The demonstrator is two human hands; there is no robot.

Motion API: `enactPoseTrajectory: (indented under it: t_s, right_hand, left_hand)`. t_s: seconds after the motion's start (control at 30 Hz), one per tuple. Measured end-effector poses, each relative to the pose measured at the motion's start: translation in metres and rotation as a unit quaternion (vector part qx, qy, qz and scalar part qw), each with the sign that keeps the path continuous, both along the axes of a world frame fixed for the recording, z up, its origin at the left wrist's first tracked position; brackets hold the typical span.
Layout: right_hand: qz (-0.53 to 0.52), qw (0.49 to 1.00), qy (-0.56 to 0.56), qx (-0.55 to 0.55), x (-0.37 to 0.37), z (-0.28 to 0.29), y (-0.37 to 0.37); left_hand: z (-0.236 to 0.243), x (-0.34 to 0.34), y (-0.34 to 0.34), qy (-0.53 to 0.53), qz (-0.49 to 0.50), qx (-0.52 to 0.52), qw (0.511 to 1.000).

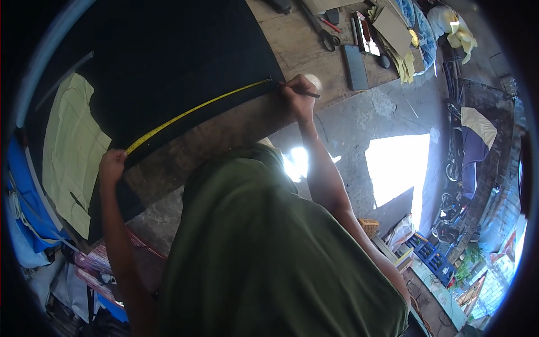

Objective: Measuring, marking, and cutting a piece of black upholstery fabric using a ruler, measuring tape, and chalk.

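Black cloth (pixel 179 50) is lying across the wooden table (pixel 216 126), a yellow tape measure (pixel 191 111) stretching over it; the left hand (pixel 114 164) is pinching the tape, the right hand (pixel 301 96) gripping a pencil-like stick (pixel 313 95) (measuring, seemingly); marking would be needing steady tape

Cloth (pixel 179 50): plain black. Tape (pixel 185 114) across cloth: yellow, fine dark markings. Paper sheet (pixel 73 149) at cloth's left: pale yellowish green. Tabletop (pixel 296 59) right of cloth: mottled brown. Slim pen (pixel 330 24) right of cloth: red. Shirt (pixel 252 236) below cloth: olive green.
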State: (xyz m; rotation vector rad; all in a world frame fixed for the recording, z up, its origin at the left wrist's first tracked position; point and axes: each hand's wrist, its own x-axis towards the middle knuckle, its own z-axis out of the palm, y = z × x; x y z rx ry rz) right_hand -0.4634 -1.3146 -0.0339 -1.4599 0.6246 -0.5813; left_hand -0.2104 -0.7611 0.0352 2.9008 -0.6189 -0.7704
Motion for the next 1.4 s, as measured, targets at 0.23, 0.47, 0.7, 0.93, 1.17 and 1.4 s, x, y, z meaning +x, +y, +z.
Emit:
enactPoseTrajectory:
  t_s: [0.23,0.47,0.7,0.93,1.17,1.4]
  right_hand:
    - [0.002,1.000,0.014,-0.022,0.000,0.000,0.003]
    - [0.016,0.998,0.019,-0.056,0.002,0.006,0.003]
    - [-0.018,0.981,0.139,-0.131,0.023,0.044,0.054]
    - [0.196,0.979,-0.008,-0.047,0.067,0.025,0.157]
    - [0.177,0.974,0.051,-0.129,0.073,0.012,0.173]
    - [0.198,0.967,0.034,-0.157,0.075,0.015,0.173]
  left_hand:
    - [-0.009,-0.007,0.002,-0.052,-0.015,0.023,0.998]
    - [-0.020,-0.012,0.011,-0.099,-0.041,0.045,0.993]
    - [-0.010,-0.014,-0.007,-0.069,-0.038,0.087,0.993]
    - [-0.003,-0.015,-0.012,-0.062,-0.030,0.086,0.994]
    - [-0.002,-0.015,-0.010,-0.062,-0.039,0.067,0.995]
    - [-0.003,-0.015,-0.012,-0.063,-0.029,0.065,0.995]
